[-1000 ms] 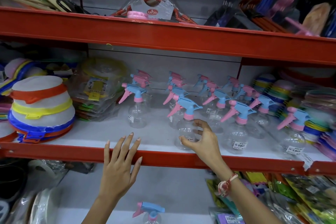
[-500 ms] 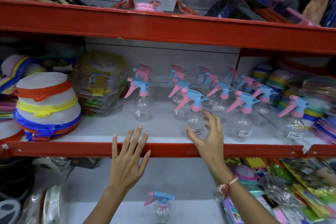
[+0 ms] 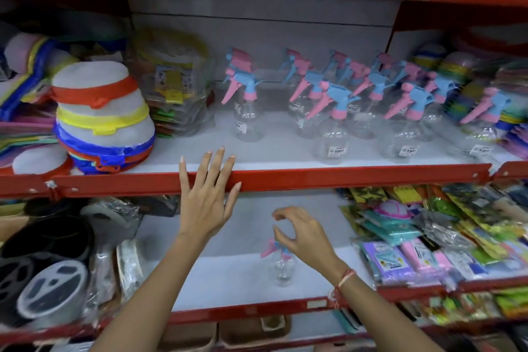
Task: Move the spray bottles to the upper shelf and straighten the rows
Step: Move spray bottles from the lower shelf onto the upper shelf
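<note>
Head view: my left hand lies spread over the upper shelf's red edge; my right hand curls open, seemingly just above the lone spray bottle at lower centre, bare shelf around it.

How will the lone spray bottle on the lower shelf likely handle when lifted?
The spray bottle looks clear and empty, so probably light. Its bulky pink-and-blue trigger head suggests it is top-heavy and may tip if nudged. The right hand, open above it, is not yet gripping.

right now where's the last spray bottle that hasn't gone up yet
In the head view, the lone spray bottle stands on the lower shelf, centre-right, directly under the open right hand, left of the packaged goods.
</note>
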